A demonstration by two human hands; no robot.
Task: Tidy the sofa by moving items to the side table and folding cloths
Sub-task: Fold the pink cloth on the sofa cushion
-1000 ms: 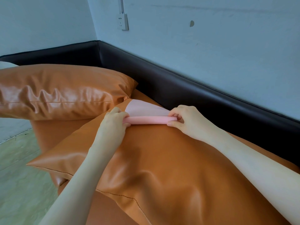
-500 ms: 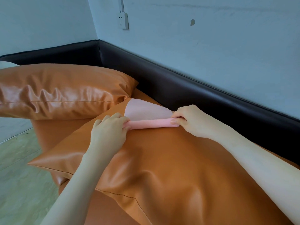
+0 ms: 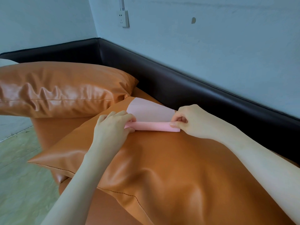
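A pink cloth (image 3: 150, 113) lies on the near orange leather cushion (image 3: 162, 159), its near edge rolled into a thin tube. My left hand (image 3: 113, 127) grips the tube's left end with curled fingers. My right hand (image 3: 190, 121) pinches the right end between thumb and fingers. The flat part of the cloth stretches away from the roll toward the sofa's back. Both forearms reach in from the bottom of the view.
A second orange cushion (image 3: 61, 90) rests at the left end of the sofa. The dark sofa back (image 3: 194, 88) runs along the pale wall, which carries a socket (image 3: 123, 18). Pale green floor (image 3: 17, 159) lies to the left.
Both hands keep hold of the tube's ends and have worked the roll a little; my left hand shifted from on top of the end to gripping it, and the tube looks slightly thicker.
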